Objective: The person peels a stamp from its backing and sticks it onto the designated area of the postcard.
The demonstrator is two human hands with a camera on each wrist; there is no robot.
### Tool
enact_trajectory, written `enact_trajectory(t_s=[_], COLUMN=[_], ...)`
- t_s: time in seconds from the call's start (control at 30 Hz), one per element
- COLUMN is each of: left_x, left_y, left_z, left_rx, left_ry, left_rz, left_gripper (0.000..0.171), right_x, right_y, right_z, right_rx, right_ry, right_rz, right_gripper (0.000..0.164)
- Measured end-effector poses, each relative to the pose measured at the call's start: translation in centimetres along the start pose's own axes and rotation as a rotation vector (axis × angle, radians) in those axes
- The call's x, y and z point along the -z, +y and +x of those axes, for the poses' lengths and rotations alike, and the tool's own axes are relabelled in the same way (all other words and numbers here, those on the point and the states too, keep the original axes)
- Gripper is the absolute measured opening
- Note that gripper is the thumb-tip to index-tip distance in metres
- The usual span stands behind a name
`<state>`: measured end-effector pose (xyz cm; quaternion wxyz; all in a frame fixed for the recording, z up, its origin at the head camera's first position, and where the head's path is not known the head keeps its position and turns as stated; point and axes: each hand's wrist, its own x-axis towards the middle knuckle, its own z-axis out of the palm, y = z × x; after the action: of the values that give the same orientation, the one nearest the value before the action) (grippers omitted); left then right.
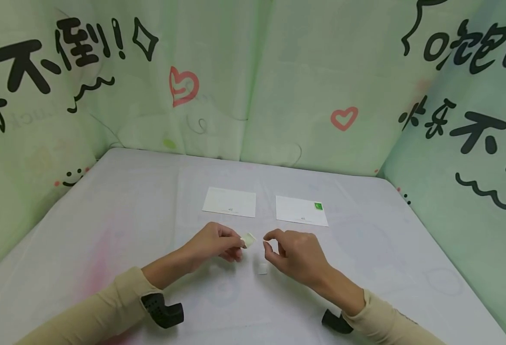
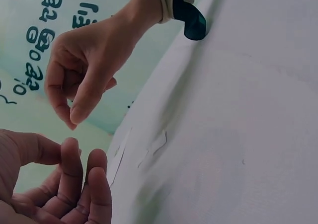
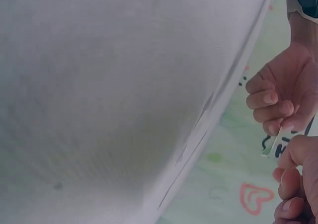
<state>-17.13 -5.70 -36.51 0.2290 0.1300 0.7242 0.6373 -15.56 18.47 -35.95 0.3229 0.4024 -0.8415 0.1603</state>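
Note:
In the head view my left hand (image 1: 216, 242) pinches a small pale sticker-like paper (image 1: 248, 240) between thumb and forefinger, held above the table. Its tip also shows in the right wrist view, a whitish strip (image 3: 271, 149) with a greenish corner. Facing it, my right hand (image 1: 299, 255) has its thumb and forefinger bent toward each other, a short gap away from the paper. Whether anything thin sits between those fingertips I cannot tell. Below the hands, a small white paper piece (image 1: 263, 269) lies on the cloth.
Two white cards lie side by side beyond the hands: a left card (image 1: 229, 201) and a right card (image 1: 298, 211) bearing a green stamp (image 1: 318, 206) at its upper right corner. A white cloth (image 1: 360, 268) covers the table. Green printed curtains (image 1: 296, 76) enclose its back and sides.

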Motion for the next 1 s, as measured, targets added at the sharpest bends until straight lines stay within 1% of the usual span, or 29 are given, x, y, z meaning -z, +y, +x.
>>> enact_trajectory(t_s=[0.13,0.27,0.37,0.53,0.6,0.77,0.87,0.93,1.0], left_x=[-0.2,-0.4,-0.5,-0.8,-0.8,-1.0,-1.1,-1.1,-1.1], left_y=[0.1,0.2,0.3,0.5,0.5,0.5,0.5,0.6,0.6], left_z=[-0.1,-0.1,-0.1,0.0,0.0,0.1,0.2,0.1,0.1], left_rx=[0.032,0.068,0.087,0.1,0.103,0.105,0.103,0.1,0.094], left_ry=[-0.026,-0.046,-0.056,-0.067,-0.073,-0.088,-0.092,-0.094,-0.088], left_rz=[-0.068,-0.138,-0.176,-0.206,-0.214,-0.228,-0.225,-0.22,-0.211], left_gripper=[0.027,0.028,0.027,0.025,0.024,0.023,0.025,0.029,0.034], right_x=[0.0,-0.1,-0.1,-0.3,-0.3,-0.1,0.0,0.0,0.0], right_y=[-0.3,-0.4,-0.4,-0.3,-0.3,-0.5,-0.5,-0.5,-0.5], right_z=[0.2,0.3,0.4,0.4,0.4,0.5,0.6,0.6,0.6], right_rx=[0.081,0.155,0.192,0.234,0.243,0.247,0.244,0.233,0.207], right_ry=[0.016,0.042,0.051,0.054,0.054,0.051,0.051,0.056,0.057], right_rz=[0.002,-0.005,-0.001,-0.013,-0.025,-0.037,-0.044,-0.052,-0.053], right_gripper=[0.016,0.013,0.008,0.007,0.008,0.021,0.008,0.005,0.011])
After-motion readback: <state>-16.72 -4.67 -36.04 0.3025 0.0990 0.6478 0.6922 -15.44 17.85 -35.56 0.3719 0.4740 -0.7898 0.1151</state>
